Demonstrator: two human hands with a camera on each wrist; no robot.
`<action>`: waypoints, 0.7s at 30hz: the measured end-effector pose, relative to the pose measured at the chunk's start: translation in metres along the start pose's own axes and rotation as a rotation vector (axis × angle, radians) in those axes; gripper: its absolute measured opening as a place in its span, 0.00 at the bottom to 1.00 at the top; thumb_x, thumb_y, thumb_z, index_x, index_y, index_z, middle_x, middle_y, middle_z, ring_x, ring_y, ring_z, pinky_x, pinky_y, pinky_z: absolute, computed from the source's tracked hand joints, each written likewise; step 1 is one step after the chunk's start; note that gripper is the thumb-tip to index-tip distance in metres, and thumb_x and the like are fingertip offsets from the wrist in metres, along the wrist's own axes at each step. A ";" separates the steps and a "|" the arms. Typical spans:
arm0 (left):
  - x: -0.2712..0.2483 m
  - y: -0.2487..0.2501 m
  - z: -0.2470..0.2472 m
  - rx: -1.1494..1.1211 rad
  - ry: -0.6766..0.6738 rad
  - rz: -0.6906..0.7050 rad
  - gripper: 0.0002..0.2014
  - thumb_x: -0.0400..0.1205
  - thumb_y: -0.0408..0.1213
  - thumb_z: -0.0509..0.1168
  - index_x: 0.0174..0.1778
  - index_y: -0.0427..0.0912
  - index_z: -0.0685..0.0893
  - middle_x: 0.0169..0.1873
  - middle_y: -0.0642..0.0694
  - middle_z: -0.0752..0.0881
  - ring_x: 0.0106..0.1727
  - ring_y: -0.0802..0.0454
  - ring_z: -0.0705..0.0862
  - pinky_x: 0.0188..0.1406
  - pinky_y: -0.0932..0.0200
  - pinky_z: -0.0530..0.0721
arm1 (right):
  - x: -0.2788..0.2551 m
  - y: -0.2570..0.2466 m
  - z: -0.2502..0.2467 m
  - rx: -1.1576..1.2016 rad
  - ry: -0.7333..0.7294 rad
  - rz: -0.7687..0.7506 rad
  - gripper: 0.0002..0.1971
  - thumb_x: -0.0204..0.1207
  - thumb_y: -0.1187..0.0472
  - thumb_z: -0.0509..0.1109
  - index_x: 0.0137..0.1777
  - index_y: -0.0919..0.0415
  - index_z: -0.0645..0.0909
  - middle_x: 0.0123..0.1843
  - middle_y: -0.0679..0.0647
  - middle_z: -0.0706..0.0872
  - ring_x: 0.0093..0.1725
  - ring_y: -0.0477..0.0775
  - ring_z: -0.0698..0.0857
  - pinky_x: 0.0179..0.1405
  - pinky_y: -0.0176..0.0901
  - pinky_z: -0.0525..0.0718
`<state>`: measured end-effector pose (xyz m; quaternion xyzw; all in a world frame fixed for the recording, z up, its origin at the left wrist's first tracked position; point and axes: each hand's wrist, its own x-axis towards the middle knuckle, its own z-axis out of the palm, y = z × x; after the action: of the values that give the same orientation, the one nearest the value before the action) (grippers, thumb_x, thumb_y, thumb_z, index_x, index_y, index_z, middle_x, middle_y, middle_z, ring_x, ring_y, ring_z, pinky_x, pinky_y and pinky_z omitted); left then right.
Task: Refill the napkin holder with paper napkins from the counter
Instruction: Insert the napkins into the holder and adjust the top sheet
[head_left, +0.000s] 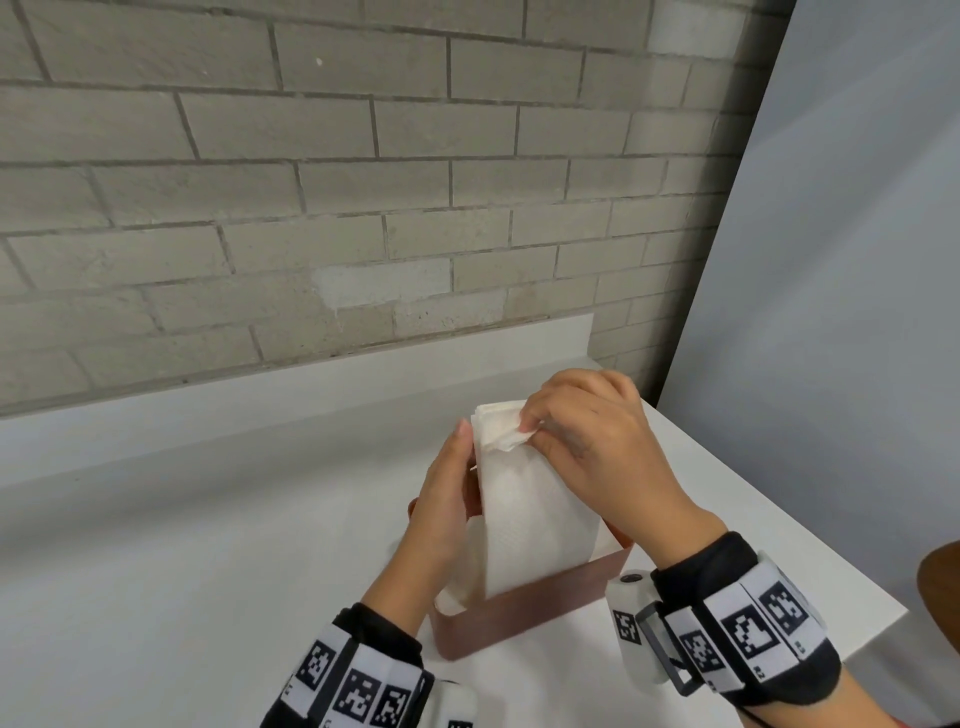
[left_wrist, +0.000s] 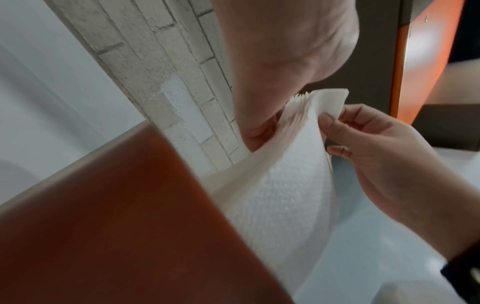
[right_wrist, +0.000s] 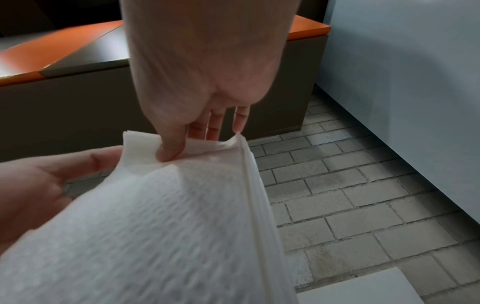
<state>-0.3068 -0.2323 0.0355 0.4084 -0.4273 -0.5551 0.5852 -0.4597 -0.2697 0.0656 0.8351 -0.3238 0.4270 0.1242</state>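
1. Head view: a white counter (head_left: 208, 545) runs along a grey brick wall (head_left: 311, 182). A brown napkin holder (head_left: 524, 605) stands on it, with a stack of white paper napkins (head_left: 535, 525) upright inside, its top well above the rim. The left hand (head_left: 441, 512) lies with straight fingers flat against the stack's left side. The right hand (head_left: 592, 447) pinches the stack's top corner between thumb and curled fingers.
2. Left wrist view: the holder's brown wall (left_wrist: 124, 216) fills the lower left; the napkins (left_wrist: 283, 195) rise beside it, their corner bent under the right hand's (left_wrist: 376, 154) thumb.
3. Right wrist view: the right thumb (right_wrist: 168, 148) presses the folded corner; the left hand's palm (right_wrist: 39, 185) backs the stack (right_wrist: 155, 236).
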 end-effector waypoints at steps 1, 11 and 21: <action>0.002 0.004 -0.001 0.017 -0.014 -0.016 0.23 0.78 0.59 0.57 0.50 0.44 0.87 0.43 0.44 0.90 0.44 0.52 0.87 0.42 0.57 0.82 | 0.000 0.000 0.000 0.009 -0.006 0.001 0.05 0.74 0.58 0.67 0.40 0.56 0.84 0.42 0.44 0.87 0.54 0.45 0.80 0.64 0.32 0.60; 0.010 0.019 -0.004 0.139 -0.021 0.091 0.10 0.84 0.39 0.61 0.55 0.42 0.86 0.44 0.42 0.90 0.41 0.53 0.87 0.38 0.62 0.84 | 0.006 -0.004 -0.008 0.055 0.024 -0.018 0.08 0.73 0.54 0.68 0.40 0.54 0.88 0.36 0.43 0.87 0.46 0.44 0.77 0.58 0.37 0.64; -0.002 -0.003 0.013 0.191 0.029 0.286 0.16 0.80 0.53 0.58 0.63 0.57 0.76 0.57 0.57 0.84 0.57 0.70 0.82 0.54 0.75 0.78 | 0.002 -0.007 0.006 0.033 0.096 0.121 0.11 0.75 0.51 0.70 0.53 0.53 0.88 0.47 0.47 0.86 0.52 0.47 0.77 0.56 0.39 0.69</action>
<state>-0.3199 -0.2305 0.0364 0.4050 -0.5234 -0.4170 0.6230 -0.4501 -0.2684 0.0642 0.7946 -0.3603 0.4784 0.0998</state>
